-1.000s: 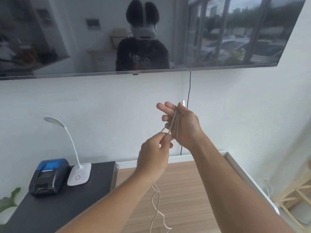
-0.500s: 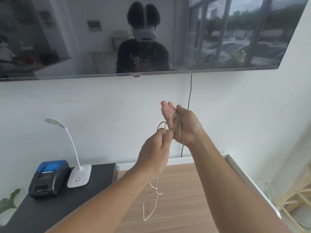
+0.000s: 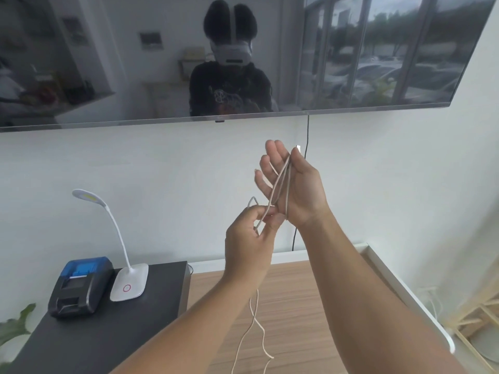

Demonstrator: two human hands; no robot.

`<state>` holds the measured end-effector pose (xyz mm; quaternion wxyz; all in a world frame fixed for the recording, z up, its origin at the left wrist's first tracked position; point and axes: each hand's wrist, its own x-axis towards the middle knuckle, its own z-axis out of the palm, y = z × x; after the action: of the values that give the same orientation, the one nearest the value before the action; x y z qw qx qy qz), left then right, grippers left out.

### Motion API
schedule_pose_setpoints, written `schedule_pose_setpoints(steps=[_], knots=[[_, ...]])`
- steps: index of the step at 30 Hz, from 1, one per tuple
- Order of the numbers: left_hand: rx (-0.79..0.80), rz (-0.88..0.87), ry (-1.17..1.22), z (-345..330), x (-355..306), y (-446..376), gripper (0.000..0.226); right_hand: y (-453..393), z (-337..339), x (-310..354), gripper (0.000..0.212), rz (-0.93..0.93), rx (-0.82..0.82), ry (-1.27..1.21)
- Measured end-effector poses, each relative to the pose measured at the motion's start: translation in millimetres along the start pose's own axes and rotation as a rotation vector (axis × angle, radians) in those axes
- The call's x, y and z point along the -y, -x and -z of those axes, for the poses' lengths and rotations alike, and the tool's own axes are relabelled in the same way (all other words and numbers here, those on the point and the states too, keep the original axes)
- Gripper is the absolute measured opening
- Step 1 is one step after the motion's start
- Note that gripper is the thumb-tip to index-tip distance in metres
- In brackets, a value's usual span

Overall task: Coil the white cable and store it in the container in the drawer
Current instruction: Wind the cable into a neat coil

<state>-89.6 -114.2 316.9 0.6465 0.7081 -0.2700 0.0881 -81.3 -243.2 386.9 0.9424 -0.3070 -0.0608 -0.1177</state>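
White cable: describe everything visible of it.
The white cable is thin, pale and cord-like. Several loops run lengthwise across the raised right hand, a plug tip showing above the thumb. The left hand pinches a strand just below. The loose tail hangs down, curving over the wooden tabletop.

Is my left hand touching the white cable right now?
Touching. The head view shows the left hand pinching the white cable between thumb and fingers, just below the loops around the right hand.
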Motion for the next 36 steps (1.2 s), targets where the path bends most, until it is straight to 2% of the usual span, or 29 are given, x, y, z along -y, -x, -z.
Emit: schedule_pose_setpoints(steps=[4, 7, 11, 14, 17, 23, 26, 28, 30, 32, 34, 36], knots=[[-0.092, -0.055, 0.05, 2, 0, -5, 0.014, 1, -4, -6, 0.043, -0.03, 0.035, -0.048], [-0.164, -0.073, -0.003, 2, -1, -9, 0.008, -3, -2, -10, 0.044, -0.017, 0.01, -0.064], [-0.136, -0.042, -0.136, 7, 4, -15, 0.004, -5, 5, -10, 0.047, -0.012, 0.012, 0.041], [-0.028, -0.038, -0.268, 11, 6, -16, 0.013, -7, 7, -10, 0.049, -0.034, 0.047, 0.144], [0.076, -0.063, -0.278, 15, 3, -8, 0.012, -7, 7, -12, 0.055, -0.04, 0.067, 0.191], [0.085, -0.172, -0.464, 21, -7, 13, 0.02, -8, 5, -26, 0.048, -0.013, -0.018, -0.059], [0.099, -0.196, -0.54, 23, -12, 22, 0.036, -8, 5, -27, 0.037, -0.029, -0.077, -0.17], [0.135, -0.193, -0.513, 25, -12, 25, 0.046, -7, 5, -24, 0.036, -0.02, -0.102, -0.223], [0.157, -0.155, -0.427, 26, -10, 29, 0.04, -4, 3, -21, 0.038, -0.013, -0.103, -0.269], [0.226, -0.031, -0.288, 27, -4, 29, 0.032, 0, -1, -17, 0.038, -0.024, -0.082, -0.305], [0.338, 0.115, -0.15, 28, 2, 27, 0.033, 3, -7, -12, 0.038, -0.057, -0.053, -0.327], [0.339, 0.163, -0.069, 33, 8, 24, 0.037, 8, -13, -5, 0.045, -0.104, -0.05, -0.275]])
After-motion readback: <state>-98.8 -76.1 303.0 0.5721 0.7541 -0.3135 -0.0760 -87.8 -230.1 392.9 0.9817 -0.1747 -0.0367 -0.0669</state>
